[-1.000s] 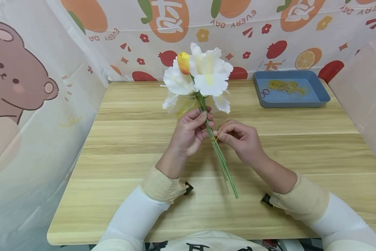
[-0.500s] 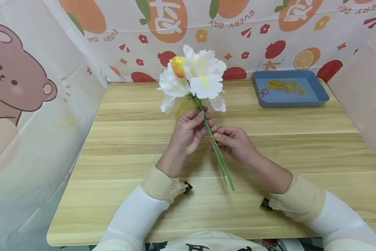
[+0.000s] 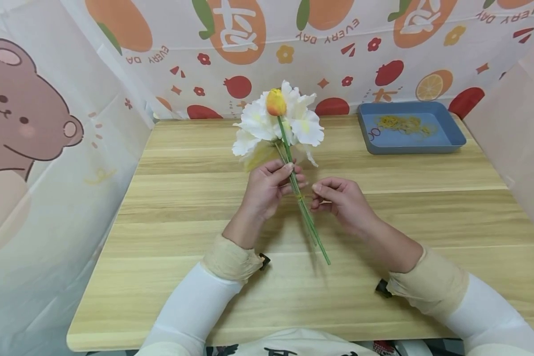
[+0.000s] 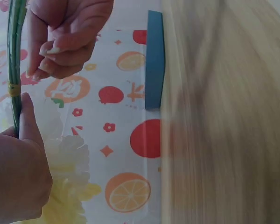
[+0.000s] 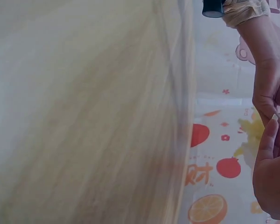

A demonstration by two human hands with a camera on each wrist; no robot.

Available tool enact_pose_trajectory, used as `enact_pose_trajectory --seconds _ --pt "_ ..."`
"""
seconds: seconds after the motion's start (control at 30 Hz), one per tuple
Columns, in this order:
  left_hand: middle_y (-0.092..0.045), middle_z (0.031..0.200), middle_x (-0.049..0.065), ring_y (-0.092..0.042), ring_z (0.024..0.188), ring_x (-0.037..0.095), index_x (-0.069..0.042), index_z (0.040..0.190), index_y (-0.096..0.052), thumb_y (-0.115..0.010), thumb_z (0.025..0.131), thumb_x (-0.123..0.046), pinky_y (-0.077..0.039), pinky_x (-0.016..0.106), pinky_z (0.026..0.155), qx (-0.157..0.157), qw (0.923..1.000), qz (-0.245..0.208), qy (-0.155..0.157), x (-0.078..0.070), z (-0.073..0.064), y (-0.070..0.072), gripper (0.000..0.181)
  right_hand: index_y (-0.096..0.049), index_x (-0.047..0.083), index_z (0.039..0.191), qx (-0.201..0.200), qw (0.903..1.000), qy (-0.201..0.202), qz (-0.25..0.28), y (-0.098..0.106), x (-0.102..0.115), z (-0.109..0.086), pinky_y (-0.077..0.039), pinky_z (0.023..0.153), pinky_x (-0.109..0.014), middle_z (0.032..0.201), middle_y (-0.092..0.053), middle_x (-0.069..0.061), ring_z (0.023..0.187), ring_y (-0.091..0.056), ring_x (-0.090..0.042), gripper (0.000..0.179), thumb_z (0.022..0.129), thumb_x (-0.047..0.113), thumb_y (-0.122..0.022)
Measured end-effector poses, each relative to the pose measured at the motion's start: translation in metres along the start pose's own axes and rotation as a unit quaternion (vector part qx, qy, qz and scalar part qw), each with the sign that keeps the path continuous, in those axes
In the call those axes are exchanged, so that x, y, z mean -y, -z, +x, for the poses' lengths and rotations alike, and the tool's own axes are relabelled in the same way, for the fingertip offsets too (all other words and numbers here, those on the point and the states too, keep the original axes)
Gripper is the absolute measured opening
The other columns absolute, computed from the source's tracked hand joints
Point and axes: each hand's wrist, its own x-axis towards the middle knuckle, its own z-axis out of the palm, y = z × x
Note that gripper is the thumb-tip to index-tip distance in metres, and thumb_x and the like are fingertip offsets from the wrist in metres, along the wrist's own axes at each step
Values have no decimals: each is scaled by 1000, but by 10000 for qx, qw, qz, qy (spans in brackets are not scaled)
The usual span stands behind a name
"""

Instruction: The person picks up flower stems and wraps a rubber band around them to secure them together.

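My left hand point(image 3: 270, 187) grips the green stems point(image 3: 313, 232) of a bunch of white artificial flowers point(image 3: 258, 121) with one yellow tulip bud point(image 3: 276, 102), holding it tilted above the wooden table point(image 3: 182, 222). A thin yellow rubber band point(image 3: 300, 197) circles the stems just below that hand; the band point(image 4: 14, 87) also shows in the left wrist view. My right hand point(image 3: 338, 200) hovers just right of the stems, fingers loosely curled and holding nothing. In the left wrist view its fingertips point(image 4: 44, 70) lie close beside the stems point(image 4: 16, 46).
A blue tray point(image 3: 454, 143) with several yellow rubber bands point(image 3: 402, 124) sits at the table's far right corner. Printed plastic sheets wall in the table at the back and on both sides. The right wrist view is mostly blurred table surface.
My right hand pinched at the band on the stems, then let go and drew slightly right. The bunch tipped away, its blooms lower and farther from me.
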Motion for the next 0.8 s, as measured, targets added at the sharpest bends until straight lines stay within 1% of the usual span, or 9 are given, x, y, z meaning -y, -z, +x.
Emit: enact_pose_trajectory --seconds 0.1,0.17,0.3,0.4,0.5,0.6,0.63,0.73,0.8 --pt "-72 82 10 -73 74 18 13 108 -60 -56 97 3 -63 31 75 -83 9989 472 -12 2 1 2 16 -71 11 85 -78 9998 -42 -164 1 -2 0 -63 68 -30 74 -67 -2 66 -67 -13 15 97 9 -62" --pt "-73 83 9 -74 76 18 15 109 -60 -58 97 1 -63 32 78 -102 9965 834 9 3 2 4 18 -71 11 85 -136 9995 -71 -277 1 -3 0 -63 68 -30 74 -67 -2 66 -67 -13 15 97 9 -62" --pt "-74 86 11 -74 80 19 16 112 -59 -61 96 -2 -61 39 85 -94 9909 1337 141 4 5 7 24 -70 10 87 -239 9981 -168 -545 2 -5 2 -63 69 -31 75 -67 -3 66 -68 -13 14 97 10 -62" --pt "-74 90 12 -75 84 21 12 110 -61 -62 96 -5 -61 40 84 -111 9872 1564 298 3 8 9 23 -70 9 89 -297 9963 -224 -772 2 -5 5 -64 70 -32 76 -66 -4 67 -67 -14 11 97 11 -63" --pt "-74 92 13 -74 87 22 8 105 -62 -64 96 -6 -62 40 82 -131 9847 1672 471 0 12 12 17 -69 7 91 -344 9948 -253 -927 2 -4 7 -64 71 -34 77 -65 -6 68 -67 -14 10 97 12 -63" --pt "-73 95 15 -73 88 22 6 103 -64 -65 95 -8 -63 37 79 -125 9813 1825 601 -3 17 14 15 -69 7 92 -361 9940 -298 -988 3 -3 8 -64 72 -34 78 -65 -5 69 -67 -14 9 97 12 -63" --pt "-72 98 17 -73 90 24 5 103 -65 -65 95 -8 -63 36 78 -122 9802 1866 655 -4 19 15 15 -68 7 93 -356 9939 -323 -993 3 -3 8 -64 72 -34 78 -65 -5 69 -67 -14 9 97 12 -62" --pt "-71 101 18 -71 96 30 3 104 -66 -66 95 -11 -64 31 72 -158 9756 2015 860 -7 25 18 17 -68 7 94 -311 9937 -407 -997 4 -3 8 -64 73 -34 79 -65 -4 70 -67 -14 8 97 12 -62" --pt "-71 98 17 -71 95 30 4 106 -66 -65 96 -11 -63 28 69 -233 9741 2003 1019 -7 29 20 18 -68 6 95 -292 9936 -464 -991 4 -5 9 -64 73 -33 80 -65 -4 70 -67 -14 8 97 12 -62"
